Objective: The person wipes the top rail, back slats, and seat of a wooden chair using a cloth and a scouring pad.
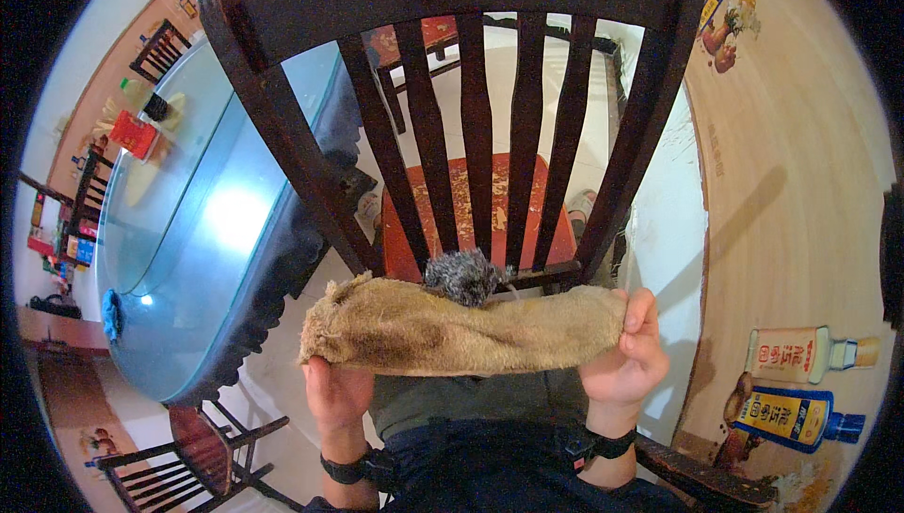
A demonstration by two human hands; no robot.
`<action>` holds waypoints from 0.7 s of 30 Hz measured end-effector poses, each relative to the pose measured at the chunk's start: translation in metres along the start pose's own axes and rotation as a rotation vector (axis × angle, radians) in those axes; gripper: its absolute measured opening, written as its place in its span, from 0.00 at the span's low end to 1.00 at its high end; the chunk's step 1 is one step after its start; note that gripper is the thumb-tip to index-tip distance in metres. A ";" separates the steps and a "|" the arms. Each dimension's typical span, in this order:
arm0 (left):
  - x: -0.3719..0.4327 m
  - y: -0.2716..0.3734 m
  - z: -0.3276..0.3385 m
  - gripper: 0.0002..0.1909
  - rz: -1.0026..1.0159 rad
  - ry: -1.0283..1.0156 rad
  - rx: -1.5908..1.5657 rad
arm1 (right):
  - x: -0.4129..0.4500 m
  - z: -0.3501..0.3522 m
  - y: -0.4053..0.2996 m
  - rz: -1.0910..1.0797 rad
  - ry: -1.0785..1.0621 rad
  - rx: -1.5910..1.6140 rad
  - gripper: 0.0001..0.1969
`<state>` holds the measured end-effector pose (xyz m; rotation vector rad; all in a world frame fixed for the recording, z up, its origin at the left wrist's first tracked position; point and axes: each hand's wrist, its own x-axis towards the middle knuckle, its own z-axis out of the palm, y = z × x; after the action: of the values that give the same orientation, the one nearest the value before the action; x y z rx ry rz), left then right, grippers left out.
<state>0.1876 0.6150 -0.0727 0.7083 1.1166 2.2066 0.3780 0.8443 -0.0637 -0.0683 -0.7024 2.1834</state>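
A worn tan plush cloth [452, 336], darker in places, is stretched sideways between both hands above the lap. My left hand [337, 389] grips its left end, thumb in front. Its right end is pinched by my right hand [628, 350]. Just behind the cloth's upper edge is a fuzzy grey ball-like thing [462, 276]; whether they touch cannot be told. Beyond stands a dark wooden chair back [477, 110] with vertical slats, and through the slats a red seat [487, 195] with worn paint shows.
At left stands a glass-topped table [191, 230] with a dark scalloped cloth edge, a red packet [133, 134], a bottle [145, 100] and a blue cloth [111, 315]. Another chair [201, 449] is at lower left. A wall [784, 230] with printed bottles runs along the right.
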 end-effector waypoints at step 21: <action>0.019 0.001 0.090 0.18 0.107 -0.800 0.434 | -0.012 -0.035 0.091 -0.523 0.011 -1.194 0.46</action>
<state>0.2340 0.6756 -0.0223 1.6739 1.1168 1.4850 0.3319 0.8053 -0.1416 -0.4462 -1.6950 1.0402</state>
